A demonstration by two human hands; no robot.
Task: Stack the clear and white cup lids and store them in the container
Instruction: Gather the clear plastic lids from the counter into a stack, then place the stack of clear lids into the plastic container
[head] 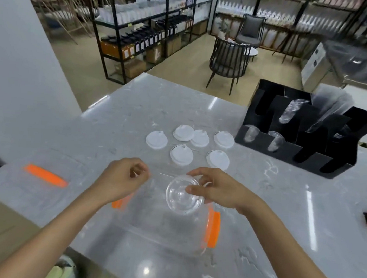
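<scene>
Far to my left, a clear container lid (45,174) with an orange clip lies flat on the grey marble counter (124,113). My left hand (122,178) hovers above the counter with its fingers curled loosely inward; whether anything is pinched in them I cannot tell. Just right of it, my right hand (216,190) holds a stack of clear cup lids (183,195) by the rim, thumb on the near face and fingertips over the far edge. That stack sits over the open clear container (168,230) with orange latches, right below my hands. Beyond my fingers, six white cup lids (181,155) lie loose on the counter, two of them overlapping, well apart from both hands. Further right stands a black organizer (302,154) with clear cups in it. No writing here is readable; the shelf labels behind are too blurred.
</scene>
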